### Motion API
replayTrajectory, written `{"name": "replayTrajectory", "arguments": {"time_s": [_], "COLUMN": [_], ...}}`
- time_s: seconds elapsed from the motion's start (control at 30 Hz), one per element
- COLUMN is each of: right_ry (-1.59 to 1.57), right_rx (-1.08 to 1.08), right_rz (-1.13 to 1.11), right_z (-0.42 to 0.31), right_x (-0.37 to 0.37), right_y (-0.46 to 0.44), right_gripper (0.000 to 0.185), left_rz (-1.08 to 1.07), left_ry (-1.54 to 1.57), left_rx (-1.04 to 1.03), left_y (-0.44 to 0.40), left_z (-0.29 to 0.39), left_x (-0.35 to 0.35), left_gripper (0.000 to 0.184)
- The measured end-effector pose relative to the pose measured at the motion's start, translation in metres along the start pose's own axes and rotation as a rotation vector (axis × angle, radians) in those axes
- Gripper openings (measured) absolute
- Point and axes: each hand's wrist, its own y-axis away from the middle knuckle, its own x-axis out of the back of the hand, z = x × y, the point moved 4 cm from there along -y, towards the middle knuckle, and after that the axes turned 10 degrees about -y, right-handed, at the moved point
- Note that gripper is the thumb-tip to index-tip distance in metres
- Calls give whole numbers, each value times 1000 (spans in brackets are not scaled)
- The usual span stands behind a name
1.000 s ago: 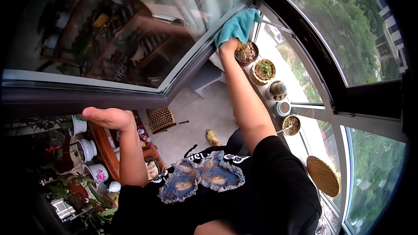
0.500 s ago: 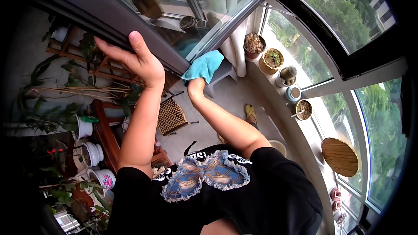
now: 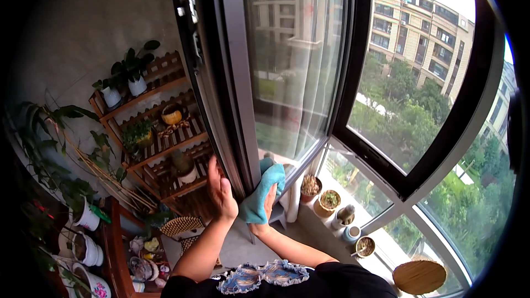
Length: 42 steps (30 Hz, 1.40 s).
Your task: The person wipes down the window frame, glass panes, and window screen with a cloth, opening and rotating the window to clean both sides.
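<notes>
A casement window sash [image 3: 245, 77] with a dark grey frame stands swung inward in front of me. My left hand [image 3: 222, 194] is at the outer edge of its frame, low down, with fingers stretched upward along it; it holds nothing. A teal cloth [image 3: 259, 201] is spread under my right hand [image 3: 269, 204], which presses it against the lower corner of the sash. Part of the cloth wraps over the frame and lies on the glass [image 3: 298, 72]. The cloth hides some of the right fingers.
Potted plants, among them a cactus [image 3: 346, 215], line the sill at right. A round woven lid [image 3: 419, 276] leans there too. At left stand a wooden plant rack [image 3: 160, 152] and a reddish wooden cabinet [image 3: 118, 243]. A fixed dark window frame [image 3: 367, 154] borders the sash.
My view has tilted up. The left hand has come from in front of the frame's face to its edge, closer to the right hand. The cloth has shifted up onto the lower corner of the sash.
</notes>
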Motion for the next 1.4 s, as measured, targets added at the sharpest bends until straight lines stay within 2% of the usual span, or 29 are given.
{"name": "replayTrajectory", "arguments": {"time_s": [0.07, 0.1, 0.13, 0.2, 0.23, 0.27, 0.33, 0.47, 0.53, 0.57, 0.73, 0.8, 0.83, 0.93, 1.0, 1.03, 1.1, 1.2, 1.3, 1.33, 1.37, 1.4], "right_ry": [40, 79, 56, 45, 57, 71, 62, 132, 162, 238, 271, 343, 300, 270, 329, 325, 415, 437, 480, 477, 482, 530], "right_rx": [201, 330, 339, 437, 463, 488, 527, 520, 552, 532, 587, 685, 642, 664, 690, 710, 868, 955, 653, 536, 541, 664], "right_rz": [-38, -19, -37, -77, -91, -100, -118, -88, -56, -37, 27, 23, -13, -28, -25, -54, -110, -105, -36, 52, 57, 55], "right_z": [-3, 14, 2, -17, -21, -30, -54, -102, -129, -143, -195, -215, -218, -246, -263, -269, -295, -328, -381, -390, -391, -392], "right_x": [0, -5, -7, -11, -16, -21, -25, -32, -34, -35, -38, -36, -34, -35, -33, -30, -27, -18, -20, -21, -23, -27], "right_y": [-29, -35, -54, -90, -105, -122, -155, -204, -231, -241, -299, -322, -337, -380, -412, -431, -468, -566, -612, -617, -615, -609], "right_gripper": [74, 76, 75, 72, 71, 71, 71, 72, 72, 72, 74, 72, 73, 70, 81, 81, 80, 74, 51, 40, 40, 43], "left_rz": [-51, -73, -95, 44, -7, -16, -87, -55, -72, -61, -178, -171, -162, -212, -218, -236, -251, -272, -245, -220, -216, -216], "left_ry": [-27, -13, 0, -67, 115, 111, -6, 163, 8, -17, 0, -13, -46, -45, 12, 15, 39, 61, 75, 58, 41, 44], "left_rx": [114, 78, 49, -48, -61, -22, -77, -144, -229, -292, -327, -492, -537, -552, -556, -557, -544, -565, -580, -569, -579, -583], "left_y": [-3, -7, -10, -14, -27, -28, -37, -39, -39, -43, -57, -63, -64, -63, -64, -63, -62, -63, -65, -66, -66, -65], "left_z": [1, -1, -2, -10, 11, 8, 12, -8, -11, -7, -8, -4, -3, -10, -13, -14, -15, -15, -14, -16, -18, -17], "left_x": [13, 14, 14, 13, 9, 12, 19, 25, 27, 29, 32, 32, 31, 26, 23, 23, 22, 21, 18, 18, 17, 16], "left_gripper": [78, 77, 77, 80, 78, 76, 70, 59, 41, 40, 48, 47, 48, 50, 54, 55, 57, 59, 57, 54, 54, 54]}}
